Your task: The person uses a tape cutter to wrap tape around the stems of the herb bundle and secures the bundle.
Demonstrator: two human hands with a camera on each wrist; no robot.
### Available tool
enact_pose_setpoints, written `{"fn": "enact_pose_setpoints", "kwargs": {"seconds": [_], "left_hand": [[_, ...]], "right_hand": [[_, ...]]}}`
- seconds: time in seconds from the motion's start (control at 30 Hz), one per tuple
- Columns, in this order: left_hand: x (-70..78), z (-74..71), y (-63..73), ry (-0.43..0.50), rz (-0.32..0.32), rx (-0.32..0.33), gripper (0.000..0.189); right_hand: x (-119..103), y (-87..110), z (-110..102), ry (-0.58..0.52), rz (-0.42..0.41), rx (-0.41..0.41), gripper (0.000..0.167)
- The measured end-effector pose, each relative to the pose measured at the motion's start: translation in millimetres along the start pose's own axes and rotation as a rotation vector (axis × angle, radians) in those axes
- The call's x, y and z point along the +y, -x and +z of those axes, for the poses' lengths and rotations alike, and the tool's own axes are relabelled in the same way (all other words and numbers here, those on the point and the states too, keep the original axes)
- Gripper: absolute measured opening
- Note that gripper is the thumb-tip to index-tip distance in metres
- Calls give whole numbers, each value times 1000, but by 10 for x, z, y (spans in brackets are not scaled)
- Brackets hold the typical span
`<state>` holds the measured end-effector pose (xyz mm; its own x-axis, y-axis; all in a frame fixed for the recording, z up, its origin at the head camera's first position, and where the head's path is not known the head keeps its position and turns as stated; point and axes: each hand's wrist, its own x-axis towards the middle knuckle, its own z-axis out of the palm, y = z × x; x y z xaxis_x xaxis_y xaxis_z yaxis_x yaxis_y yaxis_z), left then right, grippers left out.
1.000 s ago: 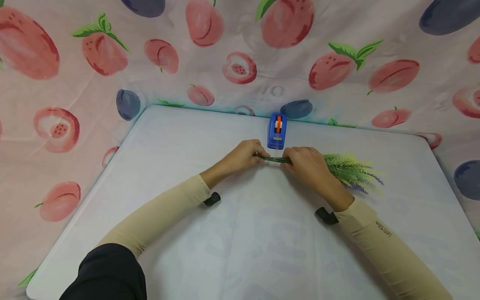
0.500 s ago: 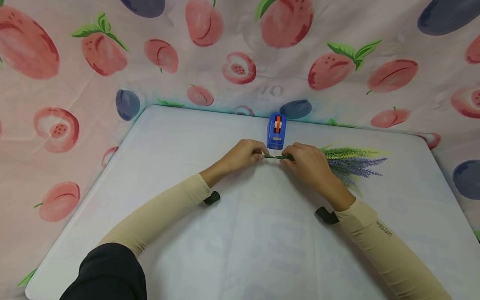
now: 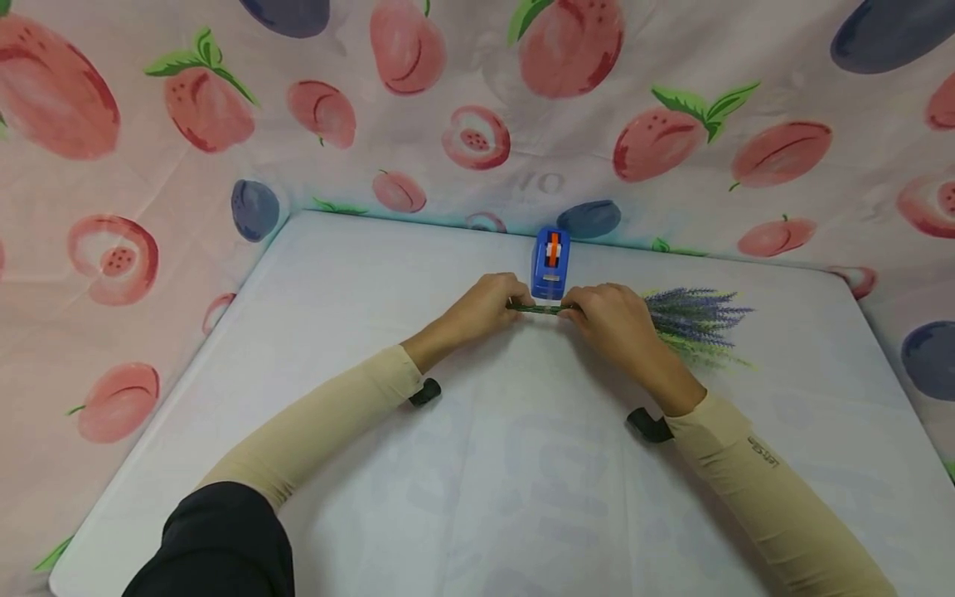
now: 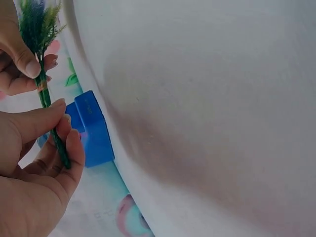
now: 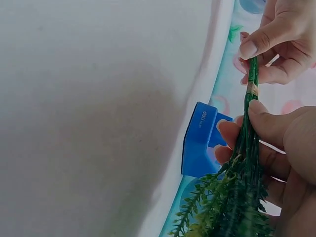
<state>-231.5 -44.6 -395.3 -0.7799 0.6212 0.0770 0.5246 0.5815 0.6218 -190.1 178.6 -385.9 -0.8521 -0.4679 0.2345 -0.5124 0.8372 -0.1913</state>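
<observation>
Both hands hold a bunch of artificial lavender (image 3: 695, 319) level above the table, purple and yellow-green tips pointing right. My left hand (image 3: 487, 308) pinches the lower end of the green stems between thumb and fingers. My right hand (image 3: 613, 325) grips them farther up, just below the foliage (image 5: 237, 197). Between the hands a short stretch of stems (image 3: 543, 309) shows, with a band of shiny tape (image 5: 252, 89) around it in the right wrist view. Right behind this stretch stands a blue tape dispenser (image 3: 550, 267) with an orange-and-white hub. My palms hide part of the bunch.
The white-covered table (image 3: 448, 489) reaches back to a pink fruit-print cloth (image 3: 313, 174), hung behind it and at the left. Each wrist carries a small black camera mount (image 3: 649, 426).
The bunch has turned about its stems: yellow-green foliage faced up earlier, purple tips are on top now. Both hands stay near the same place, still gripping the stems. The dispenser has not moved.
</observation>
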Motion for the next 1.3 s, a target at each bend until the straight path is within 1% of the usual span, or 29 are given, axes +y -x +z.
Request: {"fn": "enact_pose_setpoints", "kwargs": {"seconds": [0.13,0.27,0.37,0.53,0.63,0.8,0.87,0.97,1.13,1.23,1.3], "left_hand": [[8,-12,0,-6,4,2,18],[-2,-15,-5,-6,12,9,20],[-12,-12,-13,-8,11,13,21],[-17,1,-21,-31,3,12,20],[-11,12,-24,-53,5,4,20],[-3,14,-30,-75,14,2,21],[3,16,-36,-67,11,7,22],[9,22,-45,-32,-10,12,22],[13,30,-60,17,-44,6,18],[12,29,-70,16,-43,4,17],[13,25,-76,8,-32,9,16]], "right_hand": [[-2,-26,-9,14,12,-17,19],[9,-48,16,32,52,-52,25],[16,-57,39,38,69,-63,23],[18,-42,47,53,62,-43,19],[15,-34,44,68,56,-32,19],[11,-50,41,42,65,-14,17],[19,-55,42,28,65,-3,15],[33,-62,34,20,60,18,12],[46,-68,16,13,37,14,11],[49,-75,14,10,30,2,12],[55,-81,21,12,25,-4,12]]}}
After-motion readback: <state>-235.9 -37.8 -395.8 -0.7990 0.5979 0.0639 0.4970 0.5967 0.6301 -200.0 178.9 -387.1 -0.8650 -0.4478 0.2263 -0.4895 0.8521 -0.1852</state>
